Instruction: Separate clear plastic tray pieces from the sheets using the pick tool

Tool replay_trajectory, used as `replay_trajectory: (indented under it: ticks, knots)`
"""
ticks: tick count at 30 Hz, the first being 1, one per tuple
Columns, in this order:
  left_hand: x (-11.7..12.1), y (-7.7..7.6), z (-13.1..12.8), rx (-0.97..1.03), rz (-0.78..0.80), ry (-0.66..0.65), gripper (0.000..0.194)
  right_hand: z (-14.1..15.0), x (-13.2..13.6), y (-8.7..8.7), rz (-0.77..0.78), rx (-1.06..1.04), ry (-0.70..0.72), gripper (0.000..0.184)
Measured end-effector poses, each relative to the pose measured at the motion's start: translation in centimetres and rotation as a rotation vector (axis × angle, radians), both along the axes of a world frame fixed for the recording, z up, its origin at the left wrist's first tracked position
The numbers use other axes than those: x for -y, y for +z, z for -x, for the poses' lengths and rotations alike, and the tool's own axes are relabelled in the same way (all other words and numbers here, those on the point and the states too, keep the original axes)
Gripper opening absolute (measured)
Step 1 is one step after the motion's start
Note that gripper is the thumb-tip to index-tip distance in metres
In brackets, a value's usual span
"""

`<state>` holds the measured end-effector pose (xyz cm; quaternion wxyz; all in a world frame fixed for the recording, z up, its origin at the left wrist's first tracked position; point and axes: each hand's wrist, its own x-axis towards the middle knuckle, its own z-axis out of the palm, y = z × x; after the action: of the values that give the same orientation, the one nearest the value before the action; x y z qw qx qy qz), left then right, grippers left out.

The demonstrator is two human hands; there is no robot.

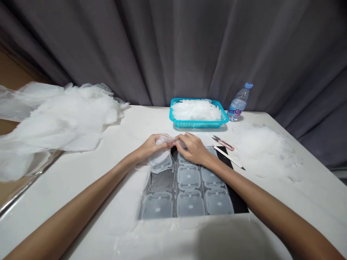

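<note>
Near the middle of the white tabletop (81, 169), at the far end of a clear moulded plastic sheet of rounded cut-out shapes (187, 187) lying on a black mat (240, 204), both hands meet over a small translucent plastic piece (162, 144). The left hand (150, 146) has its fingers curled round the piece, pinching it; the right hand (192, 148) rests partly closed, fingertips on the sheet's far edge and against the same piece. The piece looks very light, thin and flexible, likely slippery and easily creased, so a pinch at its rim seems the best hold. The sheet's long axis runs from the near edge toward the far edge. Just right of it lie pink-handled snips (223, 142) and a white-handled blade (229, 157). Beyond stand a turquoise basket of white pieces (199, 124) and a clear water bottle (238, 103); loose white heaps sit at the right edge (264, 150) and the left edge (56, 115).
</note>
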<state>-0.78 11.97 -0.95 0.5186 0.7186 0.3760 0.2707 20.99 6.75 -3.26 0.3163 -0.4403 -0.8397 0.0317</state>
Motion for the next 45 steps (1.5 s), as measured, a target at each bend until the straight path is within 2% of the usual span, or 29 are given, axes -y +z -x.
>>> replay_trajectory:
  ticks: [4, 8, 14, 16, 19, 22, 26, 30, 35, 45]
  knots:
    - [0.4, 0.4, -0.3, 0.005, -0.020, -0.010, 0.032, 0.1, 0.0, 0.0, -0.004, 0.046, -0.023, 0.019]
    - [0.4, -0.1, -0.8, 0.010, -0.065, -0.003, 0.033, 0.4, -0.1, -0.2, -0.012, 0.067, -0.044, 0.017]
    - [-0.1, -0.9, -0.6, 0.010, -0.123, 0.006, 0.030, -0.1, -0.7, -0.7, -0.007, 0.059, -0.233, 0.022]
    - [-0.1, -0.7, -0.4, 0.010, -0.121, 0.000, 0.031, -0.2, -0.7, -0.6, -0.010, 0.075, -0.215, 0.020]
    - [0.1, -0.3, -0.4, 0.010, -0.116, -0.002, 0.035, -0.2, -0.4, -0.2, -0.024, 0.109, -0.114, 0.015]
    - [0.3, 0.0, -0.7, 0.001, -0.117, 0.001, 0.042, -0.1, -0.2, 0.1, -0.025, 0.132, -0.049, 0.019]
    - [0.6, 0.0, -1.1, -0.027, -0.120, -0.004, 0.048, -0.1, -0.4, 0.1, -0.006, 0.167, -0.038, 0.021]
    - [0.6, 0.0, -1.2, -0.052, -0.130, 0.016, 0.048, 0.0, -0.4, 0.1, 0.018, 0.189, -0.095, 0.017]
    - [0.7, 0.0, -1.3, -0.076, -0.128, 0.054, 0.042, 0.2, -0.4, 0.3, 0.061, 0.192, -0.234, 0.022]
    - [1.0, 0.1, -1.2, -0.061, -0.030, 0.091, 0.028, 0.1, -0.7, 0.0, 0.168, 0.189, -0.392, 0.025]
